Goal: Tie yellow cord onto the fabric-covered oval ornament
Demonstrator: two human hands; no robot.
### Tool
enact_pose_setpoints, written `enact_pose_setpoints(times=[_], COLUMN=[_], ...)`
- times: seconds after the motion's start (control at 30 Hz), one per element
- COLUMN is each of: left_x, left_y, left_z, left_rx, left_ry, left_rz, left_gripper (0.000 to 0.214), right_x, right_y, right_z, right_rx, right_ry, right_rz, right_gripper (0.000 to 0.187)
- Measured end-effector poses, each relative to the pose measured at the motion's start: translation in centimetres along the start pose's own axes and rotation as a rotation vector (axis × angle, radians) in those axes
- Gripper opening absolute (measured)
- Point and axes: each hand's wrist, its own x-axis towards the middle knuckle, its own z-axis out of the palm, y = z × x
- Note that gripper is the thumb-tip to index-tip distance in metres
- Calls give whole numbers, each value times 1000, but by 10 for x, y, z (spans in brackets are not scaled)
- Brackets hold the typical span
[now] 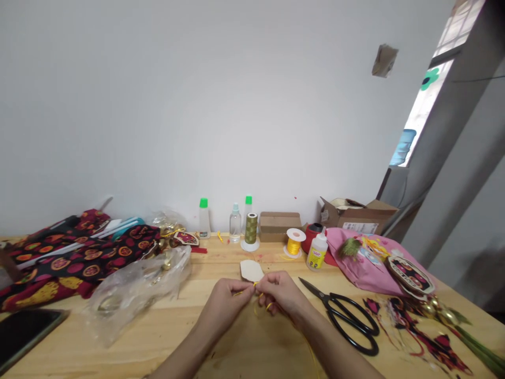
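My left hand and my right hand meet at the front middle of the table, fingertips pinched close together. Both pinch a thin yellow cord; loops of it hang below the fingers, and a strand runs down past my right forearm. Just beyond the fingertips is a cream, rounded-cornered flat piece, its near edge close to the cord. Whether the cord is joined to that piece is hidden by my fingers. To the right of my right hand lie large black-handled scissors, blades slightly apart.
Behind stand a spool of yellow cord, a glue bottle, an olive thread spool and a cardboard box. Patterned fabric and a plastic bag lie left, beside a phone. Pink cloth and fabric scraps lie right.
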Motion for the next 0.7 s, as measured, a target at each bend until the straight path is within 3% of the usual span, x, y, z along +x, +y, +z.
enact_pose_setpoints(times=[0.27,0.57,0.7], left_x=[4,10,9], left_y=[-1,-8,-9], left_z=[-6,-9,-8], left_rx=[-127,-276,-255], left_ry=[68,145,207], left_rz=[-132,-224,-207], left_gripper=[28,31,30], right_x=[-1,-3,-4], right_y=[0,0,-1], right_z=[-7,-9,-11], right_rx=[52,65,181], right_ry=[-24,-14,-51], right_rz=[-140,-113,-128], right_gripper=[26,29,38])
